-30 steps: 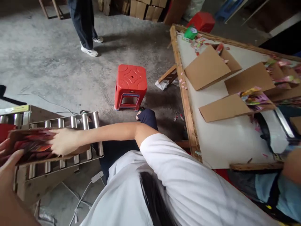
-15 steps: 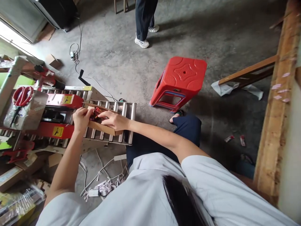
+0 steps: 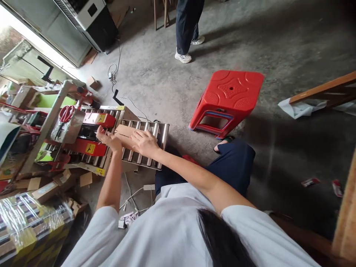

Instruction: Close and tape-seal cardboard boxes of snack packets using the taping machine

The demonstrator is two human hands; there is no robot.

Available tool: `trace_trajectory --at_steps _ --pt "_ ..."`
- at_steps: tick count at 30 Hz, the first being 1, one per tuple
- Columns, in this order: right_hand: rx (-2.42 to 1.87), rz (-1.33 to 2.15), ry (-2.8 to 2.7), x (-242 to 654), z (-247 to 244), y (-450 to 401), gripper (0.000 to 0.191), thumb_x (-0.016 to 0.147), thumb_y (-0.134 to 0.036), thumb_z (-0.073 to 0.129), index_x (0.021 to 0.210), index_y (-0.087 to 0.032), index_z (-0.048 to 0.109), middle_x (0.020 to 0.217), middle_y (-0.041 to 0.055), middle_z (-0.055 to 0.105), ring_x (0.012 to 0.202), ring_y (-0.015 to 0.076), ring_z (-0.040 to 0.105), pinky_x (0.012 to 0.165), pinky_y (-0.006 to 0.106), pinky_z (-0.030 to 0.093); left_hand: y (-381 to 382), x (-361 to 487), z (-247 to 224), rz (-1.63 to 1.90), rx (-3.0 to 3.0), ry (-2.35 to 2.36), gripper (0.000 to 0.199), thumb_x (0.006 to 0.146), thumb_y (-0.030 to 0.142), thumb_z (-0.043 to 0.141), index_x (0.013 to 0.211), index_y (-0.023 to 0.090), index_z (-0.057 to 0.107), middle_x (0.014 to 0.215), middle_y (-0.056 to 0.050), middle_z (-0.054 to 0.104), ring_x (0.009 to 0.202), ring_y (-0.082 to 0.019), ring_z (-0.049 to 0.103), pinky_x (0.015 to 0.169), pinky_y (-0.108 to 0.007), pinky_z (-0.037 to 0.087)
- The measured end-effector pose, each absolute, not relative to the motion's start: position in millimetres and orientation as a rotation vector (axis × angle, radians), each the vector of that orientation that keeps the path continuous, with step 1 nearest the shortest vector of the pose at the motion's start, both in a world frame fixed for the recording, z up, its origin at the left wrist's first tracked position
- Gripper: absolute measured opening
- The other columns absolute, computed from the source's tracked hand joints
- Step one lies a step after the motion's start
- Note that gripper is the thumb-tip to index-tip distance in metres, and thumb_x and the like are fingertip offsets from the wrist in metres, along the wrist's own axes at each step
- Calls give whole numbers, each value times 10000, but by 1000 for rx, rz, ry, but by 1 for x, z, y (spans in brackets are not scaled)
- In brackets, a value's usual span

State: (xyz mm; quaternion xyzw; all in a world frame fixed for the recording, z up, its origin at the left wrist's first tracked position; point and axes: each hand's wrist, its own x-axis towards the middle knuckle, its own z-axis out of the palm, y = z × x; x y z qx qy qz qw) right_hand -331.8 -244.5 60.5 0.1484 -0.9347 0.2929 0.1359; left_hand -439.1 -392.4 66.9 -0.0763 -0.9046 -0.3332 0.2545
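A small cardboard box (image 3: 126, 131) lies on the metal rollers (image 3: 152, 135) of a short roller conveyor, its top flaps folded down with a seam between them. My right hand (image 3: 146, 144) rests flat on its top, fingers stretched out. At the box's left end is my left hand (image 3: 109, 141), palm turned partly up, fingers apart and loosely bent. Just left of that hand stands the red-sided sealing machine (image 3: 93, 147) with yellow warning labels. What the box contains is hidden beneath its flaps.
A red plastic stool (image 3: 230, 94) stands on the concrete floor to the right. Beyond it, a person (image 3: 187, 27) in dark trousers is standing. Red-handled scissors (image 3: 66, 114) sit on the machine's frame. Cables and a power strip (image 3: 149, 187) lie below the conveyor.
The box was open with colourful contents showing and both hands at it; now its flaps are down. My right hand has flattened onto the top. The view has shifted left.
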Motion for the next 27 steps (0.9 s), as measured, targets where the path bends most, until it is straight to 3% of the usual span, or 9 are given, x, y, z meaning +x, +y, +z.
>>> trace_trajectory --at_steps 3,7,9,12,15,20,24,27 --pt "502 1008 -2721 -338 61 -229 411 923 -220 610 1331 -169 612 1497 143 497 1437 293 382 1211 568 218 -376 -398 58 -965 -539 -2505 550 992 393 308 1491 165 339 1506 -194 417 1453 -270 364 1210 -470 283" --pt "616 1468 -2585 -335 65 -188 386 900 -101 541 1242 -212 678 1337 91 647 1277 225 569 1116 451 405 -362 -361 48 -804 -968 -2728 950 834 670 561 1553 134 248 1600 -221 284 1524 -360 190 1246 -563 143" --pt "338 1579 -2487 -326 63 -173 359 920 -122 518 1233 -199 676 1261 90 684 1193 214 618 1070 424 449 -362 -355 46 -796 -922 -2679 1091 770 680 651 1574 130 159 1611 -237 242 1528 -372 167 1243 -566 164" --pt "128 1466 -2433 -316 63 -173 370 856 -143 641 1223 -188 671 1239 106 673 1203 249 589 1092 462 429 -363 -351 44 -863 -780 -2513 1136 739 620 726 1573 172 98 1604 -237 221 1516 -356 213 1225 -521 263" --pt "276 1399 -2417 -326 67 -190 468 824 -155 700 1286 -183 632 1305 123 625 1258 262 545 1113 470 420 -363 -345 43 -868 -692 -2415 1076 714 584 752 1524 171 178 1499 -244 337 1447 -366 330 1181 -527 335" --pt "384 1516 -2454 -353 73 -202 408 908 -206 635 1313 -157 622 1295 125 655 1213 239 606 1086 425 465 -361 -344 48 -772 -831 -2604 613 799 538 679 1246 172 476 1187 -176 562 1237 -349 523 1117 -531 397" --pt "502 1468 -2513 -351 68 -197 456 894 -272 675 1333 -159 623 1372 139 617 1314 269 546 1145 484 413 -361 -353 45 -728 -897 -2653 547 759 517 686 1143 177 496 1048 -135 590 1140 -349 571 1160 -548 330" --pt "577 1439 -2529 -343 59 -198 469 912 -253 652 1373 -190 593 1447 118 556 1395 258 466 1190 510 359 -361 -351 36 -838 -802 -2540 528 734 458 680 1129 206 436 1106 -132 553 1161 -323 555 1129 -533 372"
